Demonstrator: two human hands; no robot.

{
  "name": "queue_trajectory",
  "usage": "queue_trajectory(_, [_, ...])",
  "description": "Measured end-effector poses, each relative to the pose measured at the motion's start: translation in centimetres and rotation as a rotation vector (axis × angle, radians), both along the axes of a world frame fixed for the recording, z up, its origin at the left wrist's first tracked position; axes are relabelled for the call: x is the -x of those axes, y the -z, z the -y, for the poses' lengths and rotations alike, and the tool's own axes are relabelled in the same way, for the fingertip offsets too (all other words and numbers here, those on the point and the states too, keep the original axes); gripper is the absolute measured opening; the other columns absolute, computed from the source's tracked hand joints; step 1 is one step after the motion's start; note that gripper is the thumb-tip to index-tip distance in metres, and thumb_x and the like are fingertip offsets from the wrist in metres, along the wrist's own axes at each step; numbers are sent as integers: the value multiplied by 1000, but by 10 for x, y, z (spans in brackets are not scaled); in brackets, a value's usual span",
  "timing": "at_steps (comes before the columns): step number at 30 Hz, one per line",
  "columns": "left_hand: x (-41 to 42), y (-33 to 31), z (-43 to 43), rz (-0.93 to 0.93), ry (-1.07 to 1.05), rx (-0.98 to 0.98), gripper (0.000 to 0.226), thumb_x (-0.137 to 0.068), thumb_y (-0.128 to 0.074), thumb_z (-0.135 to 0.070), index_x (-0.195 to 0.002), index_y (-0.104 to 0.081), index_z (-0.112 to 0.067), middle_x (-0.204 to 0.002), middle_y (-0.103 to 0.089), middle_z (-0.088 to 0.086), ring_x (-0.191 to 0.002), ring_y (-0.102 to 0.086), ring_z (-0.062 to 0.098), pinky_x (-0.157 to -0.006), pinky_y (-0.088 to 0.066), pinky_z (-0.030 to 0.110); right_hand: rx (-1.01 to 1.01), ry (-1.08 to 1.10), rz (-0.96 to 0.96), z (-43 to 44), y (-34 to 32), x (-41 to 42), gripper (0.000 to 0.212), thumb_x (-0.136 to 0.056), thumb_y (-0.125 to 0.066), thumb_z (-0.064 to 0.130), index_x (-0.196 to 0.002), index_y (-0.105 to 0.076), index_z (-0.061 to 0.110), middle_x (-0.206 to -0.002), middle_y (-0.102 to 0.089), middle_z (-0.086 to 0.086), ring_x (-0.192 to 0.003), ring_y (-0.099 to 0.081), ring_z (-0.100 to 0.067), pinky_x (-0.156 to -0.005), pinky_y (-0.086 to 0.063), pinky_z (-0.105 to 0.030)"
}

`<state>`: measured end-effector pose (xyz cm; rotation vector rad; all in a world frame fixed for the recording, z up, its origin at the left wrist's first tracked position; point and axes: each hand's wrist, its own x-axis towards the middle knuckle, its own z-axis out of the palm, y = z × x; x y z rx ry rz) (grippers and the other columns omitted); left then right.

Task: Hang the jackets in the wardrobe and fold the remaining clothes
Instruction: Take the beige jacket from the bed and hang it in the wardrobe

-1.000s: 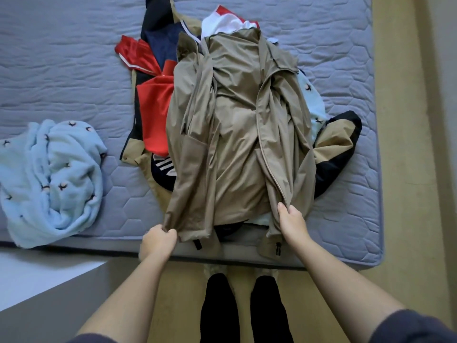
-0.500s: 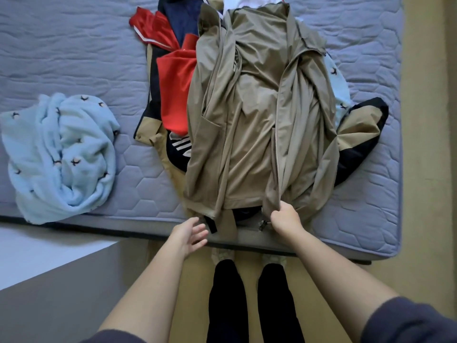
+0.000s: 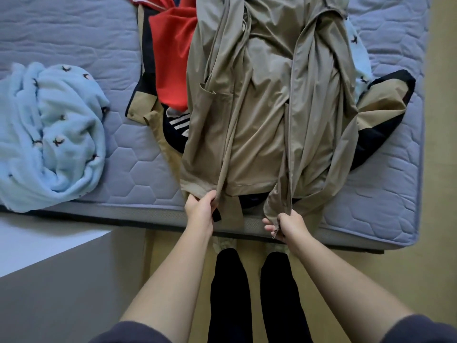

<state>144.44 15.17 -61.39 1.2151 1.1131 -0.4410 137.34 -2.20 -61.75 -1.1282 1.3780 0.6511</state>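
1. Tan jacket (image 3: 262,107) front and centre: thin, smooth, creased fabric. It lies lengthwise on top of the clothes pile, its hem at the near edge of the mattress (image 3: 74,33), its far end out of frame.
2. It lies unzipped, the two front panels parted, with a long zip line running down the right panel. A pocket flap shows on the left panel.
3. Left hand (image 3: 200,209) is at the near-left hem corner, fingers curled round a bunch of the tan fabric.
4. Right hand (image 3: 289,225) is clenched on the near end of the right front edge, and a small metal zip pull (image 3: 275,233) dangles just beside its fingers.
5. Both gripped corners hang just past the mattress edge, toward the person.
6. Under the jacket, to the left, a red garment (image 3: 173,58) peeks out, with a black piece with white stripes (image 3: 178,127) just near of it.
7. To the right, a tan-and-black sleeve (image 3: 385,107) sticks out from beneath, and a strip of pale blue printed cloth (image 3: 358,53) shows beyond it.
8. Well apart on the left, a crumpled light blue fleece (image 3: 52,134) with small dark bird motifs sits on the grey quilted mattress.
9. Nearest the camera are two legs in black trousers (image 3: 230,293) on a yellowish floor (image 3: 440,169), with a pale box-like surface (image 3: 49,280) at near left.
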Motion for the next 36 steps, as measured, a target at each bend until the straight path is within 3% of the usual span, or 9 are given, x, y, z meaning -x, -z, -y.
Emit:
queue_trajectory(4, [5,-16,-3,50,-6,298,10,-90,-56,-3,-89,-57,-12,-76,-70,2,-68,-66,12,-60,-53,23,-59,106,4,-4,-6,-4,23,-97,-29,4,-109,-47,12,-68,-63,-18,-42,-40,-17,-43,-33,-20])
queue_trajectory(8, [5,-25,-11,43,-185,423,15,-96,-50,-22,-104,-59,-14,-95,-68,4,-83,-64,16,-69,-51,28,-94,193,26,-3,-10,-5,15,-100,-34,12,-95,-48,15,-54,-58,-13,-36,-40,-14,-37,-34,-15])
queue_trajectory(12, [4,-41,-15,136,-104,469,22,-85,-57,-17,-107,-61,-15,-97,-69,3,-86,-65,17,-66,-53,25,-172,317,53,-5,-14,-4,16,-101,-37,15,-90,-49,13,-64,-59,-17,-44,-42,-17,-47,-36,-20])
queue_trajectory(17, [3,-55,-13,277,-6,497,28,-78,-56,-3,-104,-64,-11,-90,-72,5,-87,-67,18,-93,-50,33,-226,325,65,-8,-17,-4,13,-100,-38,12,-92,-49,13,-72,-60,-17,-41,-44,-16,-46,-41,-21])
queue_trajectory(21, [-3,-61,-16,282,-47,553,23,-81,-54,-11,-83,-76,-7,-88,-74,10,-81,-72,19,-71,-59,29,-342,347,118,-18,-20,-10,10,-99,-38,8,-94,-46,5,-57,-59,-9,-45,-50,-16,-62,-50,-33])
queue_trajectory(26, [-8,-63,-22,212,-67,516,32,-95,-42,-5,-94,-74,-5,-91,-74,10,-79,-72,15,-59,-58,22,-655,443,262,-41,-39,-43,29,-99,-28,10,-106,-54,1,-73,-67,-12,-76,-72,-30,-73,-54,-49])
queue_trajectory(30, [-9,-60,-28,174,-22,377,24,-97,-43,-4,-116,-57,-7,-88,-74,4,-73,-71,11,-53,-56,22,-754,523,312,-48,-45,-61,30,-100,-31,14,-113,-55,1,-94,-72,-17,-79,-72,-29,-66,-59,-47])
queue_trajectory(33, [-9,-53,-32,146,-70,354,15,-97,-46,-8,-106,-58,-12,-85,-74,2,-73,-71,10,-56,-56,24,-683,546,325,-46,-42,-63,23,-100,-35,11,-103,-58,5,-83,-73,-11,-69,-70,-21,-67,-58,-37])
queue_trajectory(36, [-9,-47,-34,79,-158,421,11,-95,-47,-7,-97,-58,-10,-84,-73,5,-76,-71,15,-64,-59,31,-592,599,319,-42,-35,-56,22,-99,-39,8,-111,-58,4,-88,-73,-11,-74,-70,-21,-65,-57,-34])
